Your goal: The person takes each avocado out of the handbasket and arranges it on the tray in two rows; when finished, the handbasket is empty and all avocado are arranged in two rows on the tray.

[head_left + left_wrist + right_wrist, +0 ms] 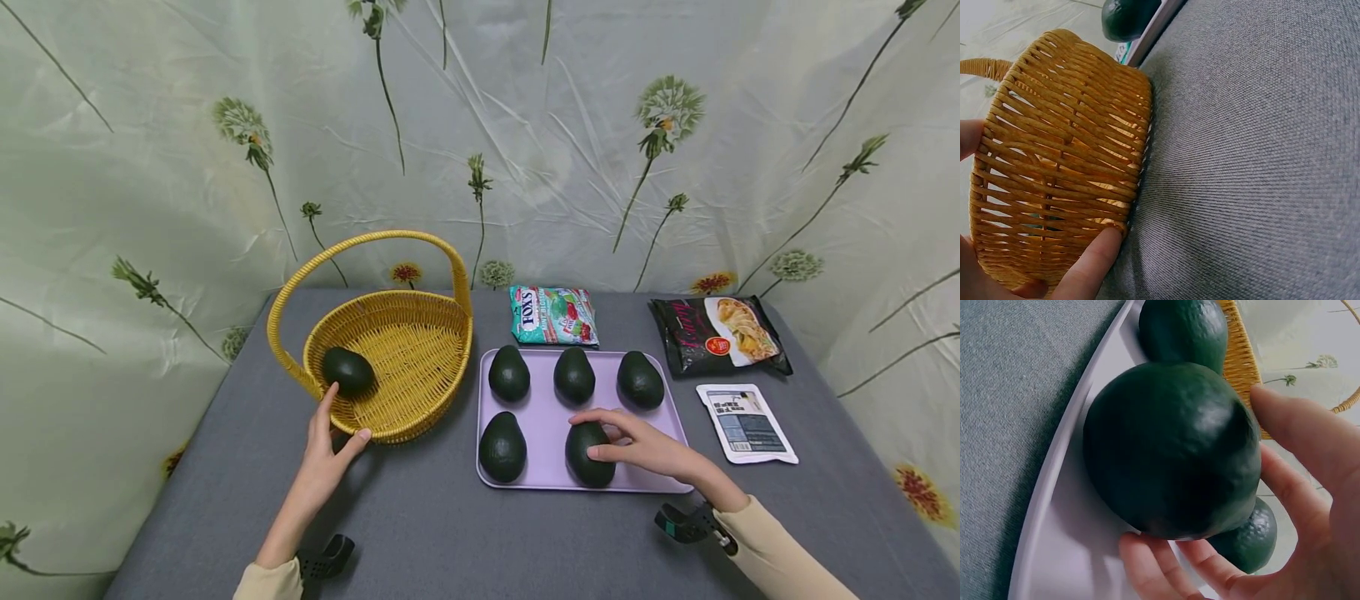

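Observation:
My left hand [321, 457] holds the near left side of a yellow wicker basket [423, 333] with a tall arched handle. In the left wrist view a fingertip presses low on the woven wall [1066, 150], close to the cloth. One dark green avocado [348, 370] lies inside the basket at its left. Over the lilac tray [542, 442], my right hand [641, 442] grips the front middle avocado [589, 465], thumb on one side and fingers curled round the other. Beside it on the tray sit several more avocados, one front left [502, 447] and three in the back row [574, 377].
Behind the tray lies a teal candy bag [553, 316]. To the right are a black food packet [716, 335] and a white packet [747, 423]. A grey cloth [450, 542] covers the table, and a dandelion-print curtain [540, 167] hangs at the back.

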Tool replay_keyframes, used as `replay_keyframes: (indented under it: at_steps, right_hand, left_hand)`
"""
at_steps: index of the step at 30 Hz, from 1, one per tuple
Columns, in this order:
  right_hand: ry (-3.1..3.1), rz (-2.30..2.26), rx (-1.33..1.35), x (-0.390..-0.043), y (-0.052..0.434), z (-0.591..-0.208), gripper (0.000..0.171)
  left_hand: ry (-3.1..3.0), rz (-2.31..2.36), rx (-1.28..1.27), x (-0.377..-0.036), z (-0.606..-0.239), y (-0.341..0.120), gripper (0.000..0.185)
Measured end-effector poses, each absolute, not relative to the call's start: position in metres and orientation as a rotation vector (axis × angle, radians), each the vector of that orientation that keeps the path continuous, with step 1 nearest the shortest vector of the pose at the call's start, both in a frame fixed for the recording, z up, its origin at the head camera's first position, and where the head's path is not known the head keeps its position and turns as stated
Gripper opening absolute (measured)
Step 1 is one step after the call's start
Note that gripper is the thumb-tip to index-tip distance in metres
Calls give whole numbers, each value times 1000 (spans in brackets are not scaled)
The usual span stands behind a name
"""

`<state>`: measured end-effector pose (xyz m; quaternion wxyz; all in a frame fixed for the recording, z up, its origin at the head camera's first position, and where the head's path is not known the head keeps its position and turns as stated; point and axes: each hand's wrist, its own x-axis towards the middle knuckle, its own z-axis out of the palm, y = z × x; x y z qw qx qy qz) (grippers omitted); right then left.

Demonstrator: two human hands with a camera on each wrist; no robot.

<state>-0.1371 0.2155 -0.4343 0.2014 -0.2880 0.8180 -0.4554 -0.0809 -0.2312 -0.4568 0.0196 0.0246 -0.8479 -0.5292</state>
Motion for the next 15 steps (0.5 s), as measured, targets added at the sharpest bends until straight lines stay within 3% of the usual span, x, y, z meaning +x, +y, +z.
replay_keyframes:
  at_steps: [15]
  right_hand:
    - [2232,-1272,-747,-139,213,-429,40]
  left_hand:
    - [-2622,-1653,51,-80,-454,-231,81]
